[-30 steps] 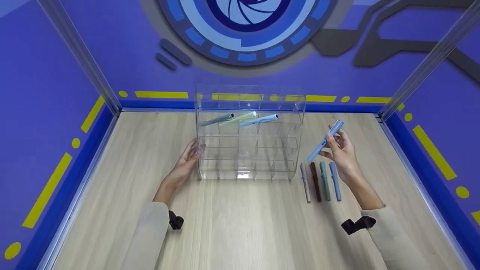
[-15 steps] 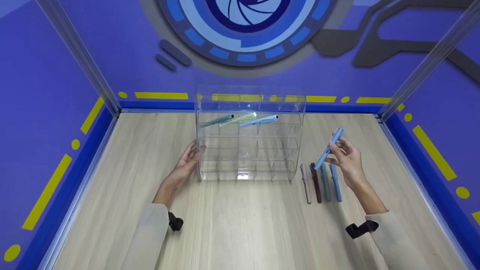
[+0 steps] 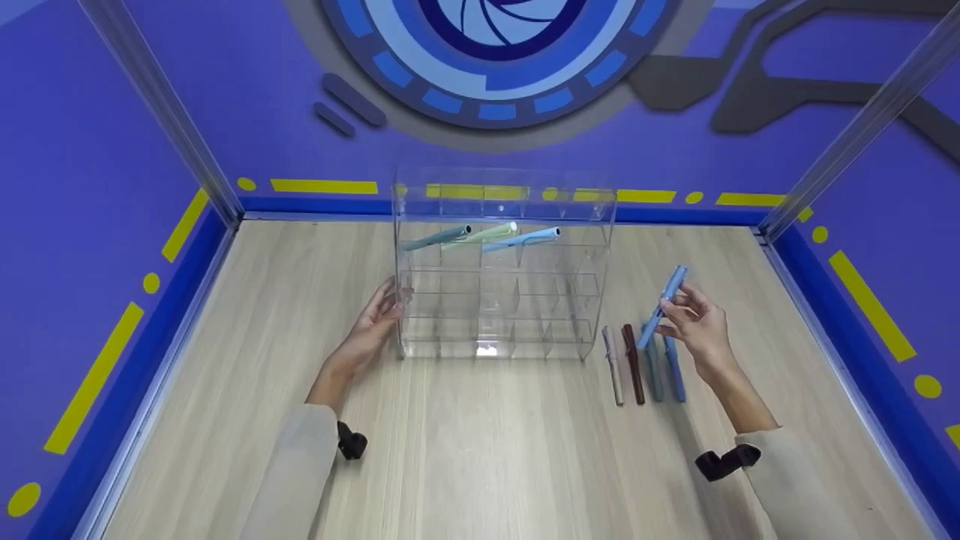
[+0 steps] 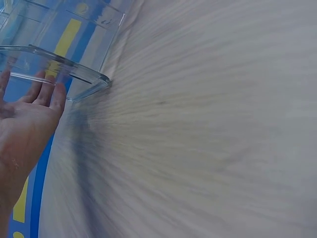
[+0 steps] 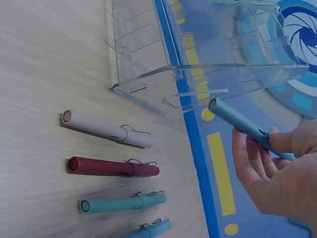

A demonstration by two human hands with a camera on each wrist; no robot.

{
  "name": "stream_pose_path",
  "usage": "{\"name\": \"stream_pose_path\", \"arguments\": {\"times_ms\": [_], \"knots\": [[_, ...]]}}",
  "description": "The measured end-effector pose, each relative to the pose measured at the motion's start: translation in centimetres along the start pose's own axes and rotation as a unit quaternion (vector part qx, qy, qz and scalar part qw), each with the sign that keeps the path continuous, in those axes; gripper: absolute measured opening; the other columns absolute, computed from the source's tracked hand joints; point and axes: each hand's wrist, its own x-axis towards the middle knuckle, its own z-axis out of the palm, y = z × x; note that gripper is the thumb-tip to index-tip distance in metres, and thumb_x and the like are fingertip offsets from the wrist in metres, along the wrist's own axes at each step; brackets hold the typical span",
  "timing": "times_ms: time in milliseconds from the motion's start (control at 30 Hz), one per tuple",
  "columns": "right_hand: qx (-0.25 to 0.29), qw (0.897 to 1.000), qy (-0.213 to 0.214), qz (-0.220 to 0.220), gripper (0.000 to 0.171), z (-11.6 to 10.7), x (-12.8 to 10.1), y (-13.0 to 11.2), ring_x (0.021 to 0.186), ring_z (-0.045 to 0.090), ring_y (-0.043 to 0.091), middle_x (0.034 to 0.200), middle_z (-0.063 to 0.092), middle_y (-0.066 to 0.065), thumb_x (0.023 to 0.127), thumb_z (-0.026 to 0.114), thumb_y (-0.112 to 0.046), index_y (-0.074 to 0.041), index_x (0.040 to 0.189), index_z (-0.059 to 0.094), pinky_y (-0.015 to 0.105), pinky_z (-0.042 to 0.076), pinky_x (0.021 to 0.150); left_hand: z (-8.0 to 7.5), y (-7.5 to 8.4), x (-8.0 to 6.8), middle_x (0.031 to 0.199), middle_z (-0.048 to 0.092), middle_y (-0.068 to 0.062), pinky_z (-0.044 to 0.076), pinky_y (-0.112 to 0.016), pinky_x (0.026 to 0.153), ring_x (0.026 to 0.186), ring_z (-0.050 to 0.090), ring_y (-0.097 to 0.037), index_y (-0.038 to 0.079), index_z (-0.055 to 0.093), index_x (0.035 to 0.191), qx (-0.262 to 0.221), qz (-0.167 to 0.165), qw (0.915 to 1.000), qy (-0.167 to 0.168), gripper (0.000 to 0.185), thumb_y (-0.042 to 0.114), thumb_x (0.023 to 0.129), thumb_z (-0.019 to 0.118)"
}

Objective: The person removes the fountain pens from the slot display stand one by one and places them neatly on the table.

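Observation:
In the head view a clear acrylic pen rack [image 3: 499,259] stands upright with a teal pen [image 3: 439,238], a pale green pen [image 3: 484,235] and a light blue pen [image 3: 525,239] in one upper tier. My left hand [image 3: 371,319] rests its fairly straight fingers against the rack's left side. My right hand [image 3: 697,326] pinches another blue pen [image 3: 664,304], tilted above the pens on the table. Those lie side by side: a pale pinkish pen [image 5: 106,129], a dark red pen [image 5: 114,166], a green pen [image 5: 121,203] and a blue pen [image 3: 675,371].
The wooden table [image 3: 465,450] is bounded by blue-purple panels with yellow marks at the back and sides. Metal posts [image 3: 832,139] stand at the back corners. The rack sits near the back panel, left of the row of pens.
My right hand has moved slightly right and toward me with the blue pen, which is now steeper and over the row. My left hand has stayed at the rack.

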Motion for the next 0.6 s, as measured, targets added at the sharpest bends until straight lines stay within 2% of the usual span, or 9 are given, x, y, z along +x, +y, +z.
{"name": "stream_pose_path", "arguments": {"times_ms": [367,600], "knots": [[-0.069,0.997,-0.011,0.026,0.064,-1.5,-0.5,1.1,0.093,0.064,-0.005,0.106,0.058,-0.013,0.106,0.057,-0.016,0.006,0.157,0.027,0.018,0.061,0.082,0.3,-0.1,0.1,0.169,0.027,-0.011,0.014,-0.041,0.133,0.159,0.02,-0.026,0.02,0.009,0.166,-0.01,-0.002,0.9999,0.007,0.07,0.021,0.109,0.05],[-0.065,0.997,-0.012,0.029,0.059,-2.3,-0.8,1.7,0.094,0.066,-0.004,0.1,0.061,-0.02,0.105,0.057,-0.014,0.006,0.155,0.033,0.016,0.061,0.08,0.1,-0.3,0.1,0.17,0.023,-0.013,0.012,-0.041,0.133,0.159,0.02,-0.028,0.017,0.007,0.166,-0.014,0.002,0.9999,0.003,0.071,0.021,0.109,0.05]]}}
